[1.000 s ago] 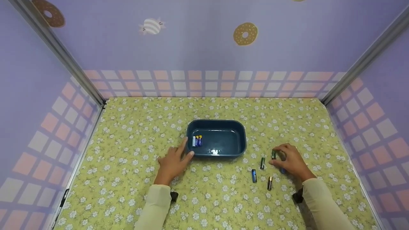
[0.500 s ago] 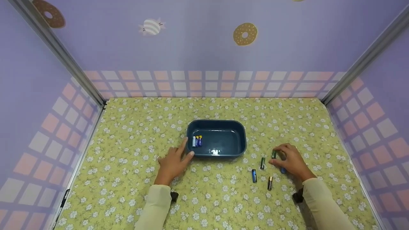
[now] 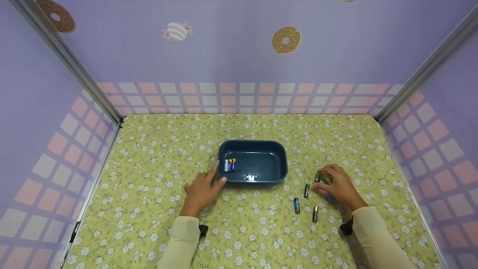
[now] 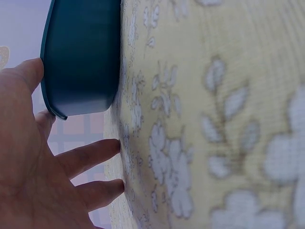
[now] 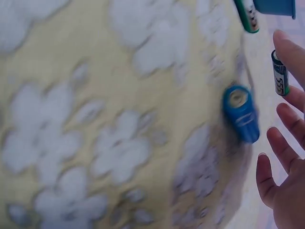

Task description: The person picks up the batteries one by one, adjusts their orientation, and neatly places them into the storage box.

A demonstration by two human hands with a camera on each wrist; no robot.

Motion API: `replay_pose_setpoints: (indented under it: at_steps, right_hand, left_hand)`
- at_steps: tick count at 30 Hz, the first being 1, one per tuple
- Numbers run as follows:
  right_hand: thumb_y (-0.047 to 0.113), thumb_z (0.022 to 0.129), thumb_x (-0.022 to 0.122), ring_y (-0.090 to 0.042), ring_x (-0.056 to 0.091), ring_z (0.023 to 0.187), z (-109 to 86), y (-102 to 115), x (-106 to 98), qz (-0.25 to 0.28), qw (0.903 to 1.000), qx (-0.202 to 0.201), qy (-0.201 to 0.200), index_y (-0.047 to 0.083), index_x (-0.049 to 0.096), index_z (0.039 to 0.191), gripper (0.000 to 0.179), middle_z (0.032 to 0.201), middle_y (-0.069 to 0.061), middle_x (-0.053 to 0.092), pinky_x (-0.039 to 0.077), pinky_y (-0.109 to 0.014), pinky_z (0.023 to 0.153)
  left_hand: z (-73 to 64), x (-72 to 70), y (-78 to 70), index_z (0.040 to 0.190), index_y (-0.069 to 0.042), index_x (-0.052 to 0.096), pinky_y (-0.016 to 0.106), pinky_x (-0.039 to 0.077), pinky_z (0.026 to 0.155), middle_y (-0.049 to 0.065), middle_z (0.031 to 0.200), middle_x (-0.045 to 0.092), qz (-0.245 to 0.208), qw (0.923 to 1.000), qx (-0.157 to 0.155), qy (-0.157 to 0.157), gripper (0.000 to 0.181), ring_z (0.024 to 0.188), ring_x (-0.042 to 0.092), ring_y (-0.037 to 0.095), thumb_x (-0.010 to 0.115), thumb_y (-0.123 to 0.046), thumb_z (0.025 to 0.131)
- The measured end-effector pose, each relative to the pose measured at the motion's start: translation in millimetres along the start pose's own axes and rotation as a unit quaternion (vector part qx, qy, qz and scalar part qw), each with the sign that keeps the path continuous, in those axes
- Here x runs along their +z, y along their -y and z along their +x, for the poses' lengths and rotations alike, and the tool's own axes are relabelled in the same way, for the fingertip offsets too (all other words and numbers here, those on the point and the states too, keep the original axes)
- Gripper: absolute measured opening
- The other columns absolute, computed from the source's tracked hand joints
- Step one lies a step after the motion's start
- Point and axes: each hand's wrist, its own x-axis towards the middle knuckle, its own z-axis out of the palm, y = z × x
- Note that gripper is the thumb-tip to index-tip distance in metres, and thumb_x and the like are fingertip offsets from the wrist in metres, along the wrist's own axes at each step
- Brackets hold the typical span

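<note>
Head view has the dark blue bin [image 3: 261, 164] at the spread fingertips of the left hand [image 3: 201, 191], while the right hand [image 3: 339, 188] pinches a green battery [image 3: 317, 176], with three batteries [image 3: 230, 165] apparently done, inside beside the left fingers, and four loose batteries [image 3: 297, 206] left around the right fingers.

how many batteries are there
8: three batteries in the box, a green battery in the right hand, four batteries on the tablecloth, one partly hidden by that hand.
</note>
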Motion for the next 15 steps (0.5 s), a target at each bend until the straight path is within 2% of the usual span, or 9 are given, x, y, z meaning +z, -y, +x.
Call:
replay_pose_setpoints:
  at_steps: [4,8,15]
  right_hand:
    - [0.045,0.085,0.082,-0.039,0.058,0.123,6.4,13,-1,0.018,0.9997,-0.013,-0.008,0.01,0.064,0.133,0.063,0.136,-0.011,0.054,0.053,-0.06,0.094]
    - [0.047,0.084,0.083,-0.036,0.052,0.127,12.9,25,-2,0.019,0.9995,-0.022,-0.013,0.01,0.065,0.133,0.064,0.137,-0.009,0.055,0.048,-0.063,0.098]
    - [0.042,0.084,0.084,-0.035,0.057,0.118,27.0,48,0,0.005,0.9954,-0.084,-0.047,0.011,0.068,0.128,0.056,0.129,-0.009,0.058,0.049,-0.058,0.093]
  left_hand:
    - [-1.1,-0.7,-0.5,0.162,-0.051,0.007,0.09,0.014,0.101,0.017,0.155,0.046,-0.007,1.0,0.001,0.002,0.079,0.134,0.053,0.046,0.033,-0.083,0.094]
    - [-1.9,-0.8,-0.5,0.161,-0.051,0.006,0.09,0.015,0.102,0.017,0.154,0.046,-0.003,1.0,-0.001,0.004,0.078,0.134,0.054,0.046,0.033,-0.083,0.094]
    - [-1.6,-1.2,-1.4,0.162,-0.051,0.008,0.09,0.013,0.103,0.016,0.155,0.046,-0.004,1.0,-0.008,0.002,0.079,0.135,0.052,0.046,0.033,-0.083,0.094]
